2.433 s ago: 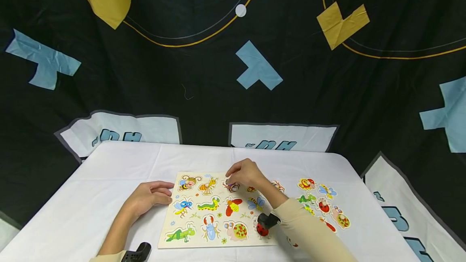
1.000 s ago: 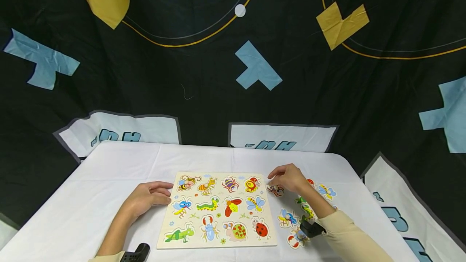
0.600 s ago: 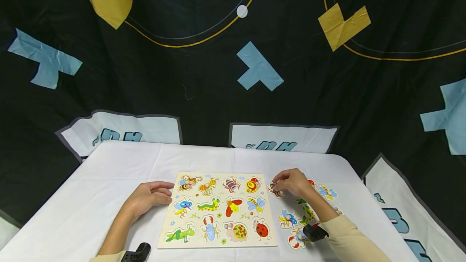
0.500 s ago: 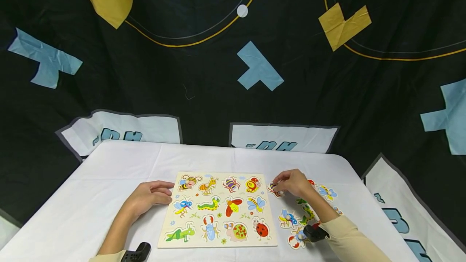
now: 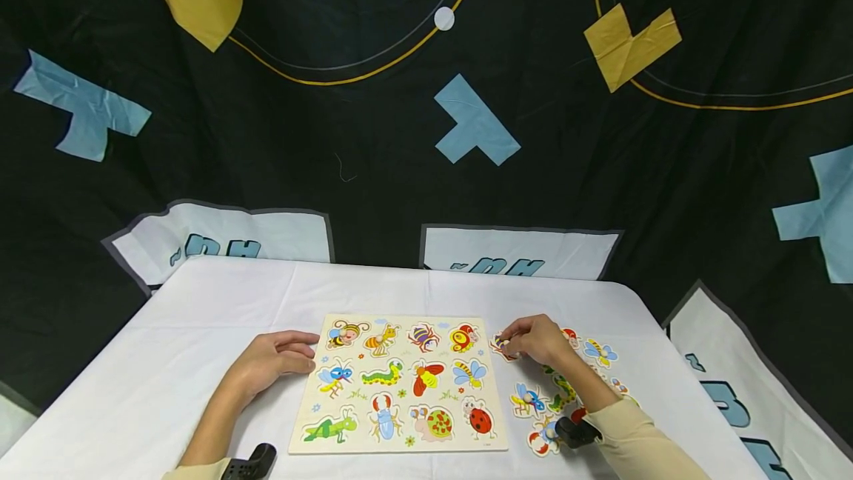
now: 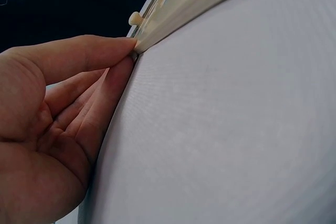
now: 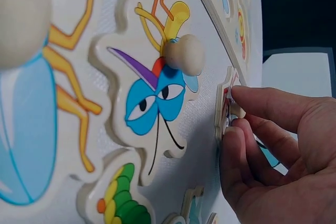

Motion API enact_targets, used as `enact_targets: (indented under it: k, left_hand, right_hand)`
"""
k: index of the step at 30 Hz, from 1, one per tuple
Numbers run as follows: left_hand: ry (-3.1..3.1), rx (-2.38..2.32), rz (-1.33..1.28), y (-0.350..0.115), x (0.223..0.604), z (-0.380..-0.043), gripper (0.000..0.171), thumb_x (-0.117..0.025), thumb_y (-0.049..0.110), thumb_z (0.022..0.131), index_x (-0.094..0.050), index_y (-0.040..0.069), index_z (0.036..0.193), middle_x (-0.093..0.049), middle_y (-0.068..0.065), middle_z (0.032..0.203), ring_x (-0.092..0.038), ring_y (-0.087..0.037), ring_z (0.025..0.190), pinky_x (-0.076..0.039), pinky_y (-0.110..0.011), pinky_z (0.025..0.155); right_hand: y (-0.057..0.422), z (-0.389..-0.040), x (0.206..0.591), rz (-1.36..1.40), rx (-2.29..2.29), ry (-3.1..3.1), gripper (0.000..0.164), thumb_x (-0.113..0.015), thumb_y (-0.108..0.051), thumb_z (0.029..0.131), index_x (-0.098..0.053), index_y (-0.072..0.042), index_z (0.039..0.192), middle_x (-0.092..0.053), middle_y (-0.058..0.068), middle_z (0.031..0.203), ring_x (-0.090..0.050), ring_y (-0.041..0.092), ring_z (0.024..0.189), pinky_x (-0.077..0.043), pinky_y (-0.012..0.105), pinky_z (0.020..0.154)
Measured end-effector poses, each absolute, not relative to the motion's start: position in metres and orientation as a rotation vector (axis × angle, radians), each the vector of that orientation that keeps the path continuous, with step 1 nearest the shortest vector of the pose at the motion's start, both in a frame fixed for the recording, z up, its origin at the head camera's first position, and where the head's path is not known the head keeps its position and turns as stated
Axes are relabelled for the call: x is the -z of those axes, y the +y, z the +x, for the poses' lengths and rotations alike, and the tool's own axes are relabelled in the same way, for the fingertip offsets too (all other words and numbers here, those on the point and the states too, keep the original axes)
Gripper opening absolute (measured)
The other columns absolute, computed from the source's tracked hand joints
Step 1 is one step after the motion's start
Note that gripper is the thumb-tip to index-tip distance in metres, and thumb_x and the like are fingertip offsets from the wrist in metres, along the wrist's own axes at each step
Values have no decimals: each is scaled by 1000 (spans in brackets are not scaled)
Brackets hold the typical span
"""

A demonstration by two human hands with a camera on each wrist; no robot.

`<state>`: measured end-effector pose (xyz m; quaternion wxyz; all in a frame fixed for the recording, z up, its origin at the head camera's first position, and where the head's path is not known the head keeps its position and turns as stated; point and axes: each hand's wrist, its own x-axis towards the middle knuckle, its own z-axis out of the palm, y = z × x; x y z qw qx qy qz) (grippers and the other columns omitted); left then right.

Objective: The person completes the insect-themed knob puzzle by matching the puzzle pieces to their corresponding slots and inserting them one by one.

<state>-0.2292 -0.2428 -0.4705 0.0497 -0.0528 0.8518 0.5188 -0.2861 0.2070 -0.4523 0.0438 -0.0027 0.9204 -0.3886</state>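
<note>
A wooden insect puzzle board [image 5: 400,391] lies on the white table. My left hand [image 5: 273,361] rests at its left edge, with thumb and fingertips touching the edge in the left wrist view. My right hand [image 5: 538,339] is just off the board's right side. There its thumb and fingers pinch the pale knob of a spider puzzle piece [image 7: 226,108], which lies partly hidden under the fingertips. Close to this hand in the right wrist view is a mosquito puzzle piece [image 7: 155,100] with a round wooden knob.
Several loose insect pieces spread over the right of the table, among them a beetle piece [image 5: 543,438], a caterpillar piece [image 5: 563,389] and a dragonfly piece [image 5: 600,352]. My right forearm covers some. A black cloth [image 5: 373,139] hangs behind the table [image 5: 220,302].
My right hand has gone from above the spider picture on the board to the loose spider piece on the right, and its fingers have come down onto it. My left hand stays in place.
</note>
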Motion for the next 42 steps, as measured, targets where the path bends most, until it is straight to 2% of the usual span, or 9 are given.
enact_targets:
  k: [7, 20, 42]
  left_hand:
    - [2577, -1606, -154, -244, 471, -230, 58, -82, 15, 67, -64, 7, 121, -71, -4, 93, -64, -14, 85, -44, -28, 81]
    - [2585, -1600, -160, -243, 471, -229, 57, -82, 14, 67, -64, 7, 120, -71, -4, 92, -64, -14, 84, -43, -29, 82]
    - [2586, -1591, -162, -243, 471, -229, 57, -82, 16, 67, -64, 7, 121, -71, -3, 91, -64, -13, 84, -43, -28, 82]
  right_hand:
    - [208, -287, 453, -3, 1188, 2819, 15, -78, -10, 68, -73, -11, 82, -62, -1, 69, -51, 17, 61, -37, 30, 51]
    - [208, -288, 455, 21, 1183, 2817, 14, -80, -12, 68, -74, -10, 81, -66, -2, 73, -53, 16, 63, -40, 29, 54]
    - [205, -288, 447, 5, 1184, 2831, 13, -80, -10, 67, -73, -9, 78, -65, -1, 69, -54, 17, 61, -39, 29, 53]
